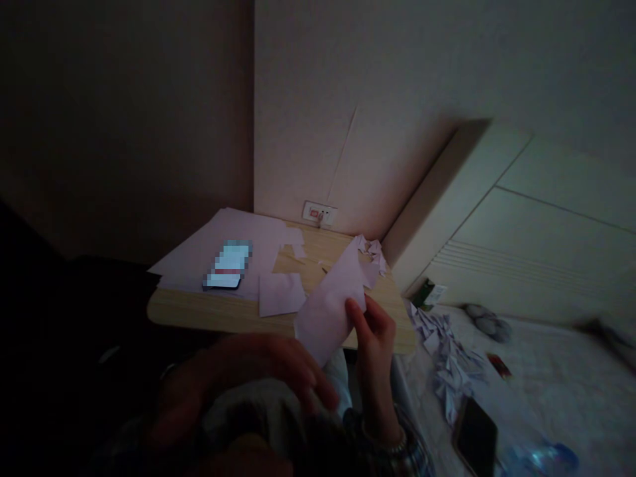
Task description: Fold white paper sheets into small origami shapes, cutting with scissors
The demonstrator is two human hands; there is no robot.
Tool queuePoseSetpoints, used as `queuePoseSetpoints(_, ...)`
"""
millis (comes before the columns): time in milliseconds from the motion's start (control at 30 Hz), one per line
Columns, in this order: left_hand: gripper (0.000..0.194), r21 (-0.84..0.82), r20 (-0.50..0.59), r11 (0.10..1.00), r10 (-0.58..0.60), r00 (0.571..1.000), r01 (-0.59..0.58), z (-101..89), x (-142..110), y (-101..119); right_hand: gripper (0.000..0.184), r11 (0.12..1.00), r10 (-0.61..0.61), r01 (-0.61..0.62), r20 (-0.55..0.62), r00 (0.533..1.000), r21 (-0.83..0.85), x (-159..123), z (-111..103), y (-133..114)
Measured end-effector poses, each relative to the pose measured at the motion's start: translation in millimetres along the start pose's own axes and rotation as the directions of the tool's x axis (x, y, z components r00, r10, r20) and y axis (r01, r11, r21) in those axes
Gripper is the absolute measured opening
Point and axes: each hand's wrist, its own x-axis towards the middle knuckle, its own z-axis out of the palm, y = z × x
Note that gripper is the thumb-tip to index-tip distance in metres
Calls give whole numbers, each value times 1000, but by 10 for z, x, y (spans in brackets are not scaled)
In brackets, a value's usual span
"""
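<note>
A sheet of white paper (330, 308) is held up at a slant over the front of the small wooden table (199, 310). My right hand (375, 334) pinches it near its right edge, thumb on the face and fingers behind. My left hand (278, 368) is just below and left of the sheet, its fingers stretched out and somewhat blurred; nothing shows in it. Behind the held sheet, a smaller square of paper (281, 293) lies on the table. Folded paper pieces (371, 250) sit at the table's back right corner.
Large paper sheets (199, 255) cover the table's left side, with a lit phone (228, 265) on top. A wall socket (319, 213) is behind. To the right, a bed (551, 364) bears many folded papers (450, 371), a dark phone (476, 437) and a small green box (423, 293).
</note>
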Motion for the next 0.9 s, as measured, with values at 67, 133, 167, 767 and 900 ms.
queuePoseSetpoints(67, 59, -39, -111, 995, 89, 990, -94, -21, 85, -34, 28, 1000, -3, 3, 6, 1000, -9, 1, -2, 10)
queuePoseSetpoints(133, 42, 0, -307, 980, 188, 933, -198, -46, 186, -87, 26, 1000, -3, 3, 22, 1000, -11, -1, 3, 14)
queuePoseSetpoints(167, 33, 48, -408, 974, 223, 885, -222, -57, 232, -116, 25, 1000, -2, 3, 33, 999, -7, -3, 7, 12)
queuePoseSetpoints(767, 24, 119, -595, 986, -20, 804, 113, -74, 546, -367, 23, 998, 62, -62, -4, 998, 22, 178, -30, 27)
queuePoseSetpoints(900, 38, 98, -564, 960, -165, 809, 264, -208, 668, -382, 24, 995, 97, -94, 72, 993, -42, 273, 73, 2)
